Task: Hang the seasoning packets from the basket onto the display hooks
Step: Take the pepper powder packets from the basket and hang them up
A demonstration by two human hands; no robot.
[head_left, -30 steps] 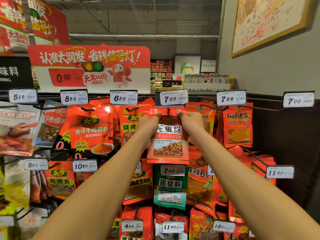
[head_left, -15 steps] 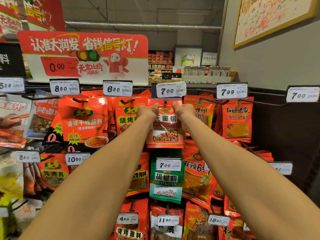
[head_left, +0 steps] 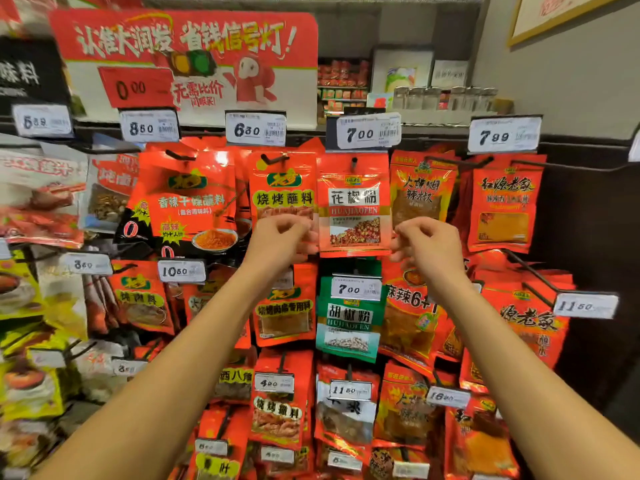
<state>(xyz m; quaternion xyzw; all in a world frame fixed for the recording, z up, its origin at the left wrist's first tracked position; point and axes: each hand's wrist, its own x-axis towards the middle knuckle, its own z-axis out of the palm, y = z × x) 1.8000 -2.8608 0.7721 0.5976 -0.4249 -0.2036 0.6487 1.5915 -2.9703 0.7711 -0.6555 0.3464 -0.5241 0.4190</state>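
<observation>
A red seasoning packet [head_left: 354, 206] printed HUAJIAOFEN hangs on a display hook [head_left: 353, 163] in the top row of the rack, straight below the 7.00 price tag [head_left: 367, 130]. The hook passes through the hole in the packet's top edge, and the packet hangs flat and upright.

The left hand [head_left: 282, 237] is at the packet's lower left edge, fingers loosely curled; its fingertips seem to touch or nearly touch the edge, but I cannot tell whether it grips anything. The right hand [head_left: 426, 242] is just beside the lower right edge, fingers also loosely curled and released, with a small gap between them and the packet. Both bare forearms reach in from the near bottom corners of the view.

Left of the hung packet is a red barbecue dip packet [head_left: 283, 185] under the 6.30 price tag [head_left: 255, 129], and further left a larger red packet [head_left: 188, 199] under the 8.50 price tag [head_left: 149, 127]. To the right hang a red chilli packet [head_left: 420, 192] and another red packet [head_left: 504, 206] under the 7.99 price tag [head_left: 504, 135]. Directly below is a green packet [head_left: 349, 320] marked HUJIAOFEN with its own 7.00 tag. A big red and white promotional sign [head_left: 187, 60] stands above the rack at the far left. The picture is slightly blurred.
</observation>
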